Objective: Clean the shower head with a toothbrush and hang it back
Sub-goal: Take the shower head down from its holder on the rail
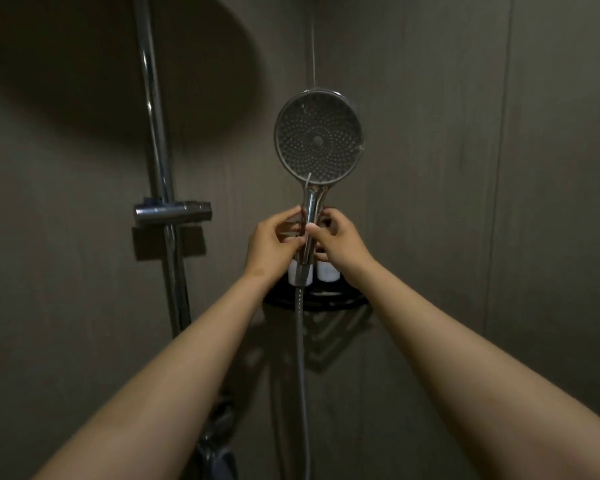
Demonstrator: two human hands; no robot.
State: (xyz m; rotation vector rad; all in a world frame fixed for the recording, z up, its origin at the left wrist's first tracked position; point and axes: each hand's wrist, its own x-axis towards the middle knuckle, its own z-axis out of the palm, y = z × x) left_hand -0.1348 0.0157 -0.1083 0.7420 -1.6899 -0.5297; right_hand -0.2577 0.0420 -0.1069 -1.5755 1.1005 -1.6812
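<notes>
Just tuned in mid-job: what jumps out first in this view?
The round shower head sits at centre, nozzle face toward the camera, with the left hand and right hand gripping its chrome handle. Its hose hangs straight down between the forearms. At left stands a chrome rail with a bracket.

Support: one black corner shelf (340,301), fixed where two wall panels (430,202) meet, with a rounded front rim.

Load: two items stand upright on the corner shelf, side by side behind the rim.
- Left white container (292,271): over the left half of the corner shelf.
- Right white container (327,271): near the centre of the corner shelf.

Only the lower parts of both containers are visible. Whether they touch cannot be determined. A shadow lies on the wall directly below the corner shelf.
</notes>
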